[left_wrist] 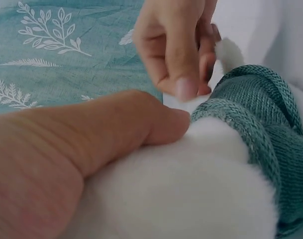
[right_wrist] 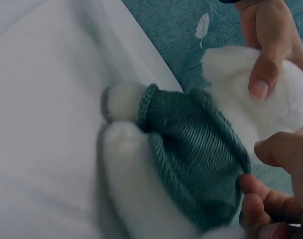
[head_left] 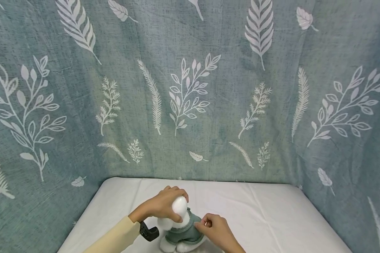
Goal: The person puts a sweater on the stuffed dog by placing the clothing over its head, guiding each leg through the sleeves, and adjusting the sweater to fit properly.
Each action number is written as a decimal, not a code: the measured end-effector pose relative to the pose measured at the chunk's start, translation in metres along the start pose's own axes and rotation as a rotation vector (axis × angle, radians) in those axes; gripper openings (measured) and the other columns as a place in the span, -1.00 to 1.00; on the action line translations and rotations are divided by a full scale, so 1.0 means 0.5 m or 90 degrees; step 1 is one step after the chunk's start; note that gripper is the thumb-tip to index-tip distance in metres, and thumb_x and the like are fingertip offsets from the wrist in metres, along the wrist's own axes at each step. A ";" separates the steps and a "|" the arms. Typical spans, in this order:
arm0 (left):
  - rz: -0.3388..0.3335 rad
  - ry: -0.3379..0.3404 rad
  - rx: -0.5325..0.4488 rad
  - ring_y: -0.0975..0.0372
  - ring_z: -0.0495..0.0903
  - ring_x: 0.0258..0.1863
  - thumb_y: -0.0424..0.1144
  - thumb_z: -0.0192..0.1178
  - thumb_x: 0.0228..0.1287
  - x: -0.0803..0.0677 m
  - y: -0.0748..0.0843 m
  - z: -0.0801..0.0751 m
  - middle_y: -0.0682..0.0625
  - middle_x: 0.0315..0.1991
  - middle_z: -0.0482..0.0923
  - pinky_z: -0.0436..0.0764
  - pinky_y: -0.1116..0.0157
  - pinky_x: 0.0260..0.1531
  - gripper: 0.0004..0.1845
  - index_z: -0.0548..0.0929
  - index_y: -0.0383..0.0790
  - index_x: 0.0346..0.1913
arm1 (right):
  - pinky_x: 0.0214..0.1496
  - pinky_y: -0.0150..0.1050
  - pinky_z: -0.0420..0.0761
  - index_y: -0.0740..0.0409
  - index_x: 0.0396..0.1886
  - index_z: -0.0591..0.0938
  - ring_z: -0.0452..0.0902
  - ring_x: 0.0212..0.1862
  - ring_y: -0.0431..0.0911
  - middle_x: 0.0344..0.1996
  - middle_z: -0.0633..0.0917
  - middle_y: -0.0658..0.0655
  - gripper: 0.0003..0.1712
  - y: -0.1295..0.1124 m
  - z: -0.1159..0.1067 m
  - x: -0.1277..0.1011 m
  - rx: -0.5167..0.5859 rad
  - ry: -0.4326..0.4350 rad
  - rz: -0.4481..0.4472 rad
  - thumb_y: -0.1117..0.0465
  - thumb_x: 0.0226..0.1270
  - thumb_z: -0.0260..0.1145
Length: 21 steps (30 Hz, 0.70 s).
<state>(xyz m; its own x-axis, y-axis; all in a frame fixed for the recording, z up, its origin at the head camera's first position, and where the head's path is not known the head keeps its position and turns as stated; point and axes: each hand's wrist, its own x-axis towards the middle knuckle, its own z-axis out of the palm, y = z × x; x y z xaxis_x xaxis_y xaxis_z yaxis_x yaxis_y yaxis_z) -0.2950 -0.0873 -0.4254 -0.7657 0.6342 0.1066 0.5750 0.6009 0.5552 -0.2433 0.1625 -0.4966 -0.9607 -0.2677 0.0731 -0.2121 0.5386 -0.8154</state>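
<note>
A white plush toy (head_left: 179, 225) in a green knitted sweater (head_left: 182, 233) sits on the white tabletop (head_left: 272, 218) near its front edge. My left hand (head_left: 164, 205) grips the toy's round white head (right_wrist: 270, 94) from above, its thumb (left_wrist: 156, 124) pressed into the fur. My right hand (head_left: 213, 230) pinches the sweater's edge (right_wrist: 231, 149) at the toy's shoulder, fingers curled. In the right wrist view the sweater (right_wrist: 191, 149) covers the body and a white paw (right_wrist: 122, 99) pokes out of a sleeve.
A teal cloth with white leaf prints (head_left: 190, 88) hangs behind and to both sides of the table. A black wrist-worn device (head_left: 149, 232) shows by my left sleeve (head_left: 114, 239).
</note>
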 end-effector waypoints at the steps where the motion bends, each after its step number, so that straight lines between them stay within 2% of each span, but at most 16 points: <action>1: -0.002 -0.001 0.000 0.16 0.36 -0.06 -0.13 0.62 -0.07 0.000 0.000 0.000 0.10 -0.01 0.50 0.53 0.11 -0.26 -0.45 0.60 0.14 0.01 | -0.54 -0.31 0.39 0.08 -0.46 0.64 0.31 -0.60 -0.19 -0.66 0.47 -0.07 -0.61 -0.008 0.004 0.006 0.004 0.002 -0.005 -0.11 0.36 0.44; 5: -0.005 -0.005 0.003 0.16 0.36 -0.07 -0.12 0.63 -0.05 0.000 0.000 0.001 0.10 0.00 0.50 0.54 0.13 -0.27 -0.45 0.60 0.13 0.02 | -0.56 -0.33 0.40 0.07 -0.54 0.66 0.33 -0.62 -0.21 -0.71 0.50 -0.09 -0.61 -0.031 0.021 0.029 -0.014 0.007 -0.003 -0.09 0.36 0.43; 8: -0.003 -0.003 0.011 0.17 0.36 -0.07 -0.11 0.63 -0.06 0.001 0.000 0.004 0.10 0.00 0.50 0.53 0.15 -0.26 -0.45 0.60 0.13 0.02 | -0.59 -0.34 0.39 0.06 -0.59 0.67 0.34 -0.64 -0.23 -0.72 0.53 -0.10 -0.71 -0.043 0.029 0.041 -0.031 0.025 -0.015 0.07 0.30 0.43; 12: 0.008 0.004 0.025 0.18 0.36 -0.09 -0.11 0.64 -0.07 0.002 -0.001 0.007 0.11 -0.01 0.50 0.49 0.15 -0.23 -0.45 0.61 0.13 0.01 | -0.57 -0.35 0.42 0.06 -0.57 0.69 0.39 -0.60 -0.24 -0.67 0.59 -0.11 -0.85 -0.057 0.035 0.052 -0.013 0.048 -0.047 0.20 0.19 0.40; 16: 0.012 0.005 0.030 0.18 0.35 -0.10 -0.12 0.64 -0.08 0.002 0.000 0.007 0.11 -0.02 0.50 0.47 0.13 -0.20 -0.45 0.61 0.12 0.01 | -0.52 -0.37 0.46 0.04 -0.49 0.74 0.45 -0.53 -0.25 -0.59 0.65 -0.12 -0.84 -0.063 0.037 0.057 0.008 0.045 -0.065 0.15 0.29 0.40; 21: 0.001 0.002 0.030 0.18 0.36 -0.09 -0.12 0.64 -0.08 0.002 0.002 0.004 0.12 -0.02 0.50 0.50 0.13 -0.23 -0.44 0.61 0.14 0.02 | -0.51 -0.34 0.47 0.08 -0.40 0.74 0.45 -0.52 -0.22 -0.58 0.61 -0.09 -0.81 -0.039 0.024 0.058 0.012 0.048 -0.041 0.10 0.36 0.41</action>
<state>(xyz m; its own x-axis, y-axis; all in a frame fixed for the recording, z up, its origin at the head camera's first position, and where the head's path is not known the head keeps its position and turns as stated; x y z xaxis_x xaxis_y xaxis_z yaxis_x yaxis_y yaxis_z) -0.2947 -0.0853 -0.4266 -0.7660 0.6334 0.1096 0.5887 0.6228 0.5154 -0.2650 0.1347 -0.4855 -0.9562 -0.2396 0.1682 -0.2710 0.5069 -0.8183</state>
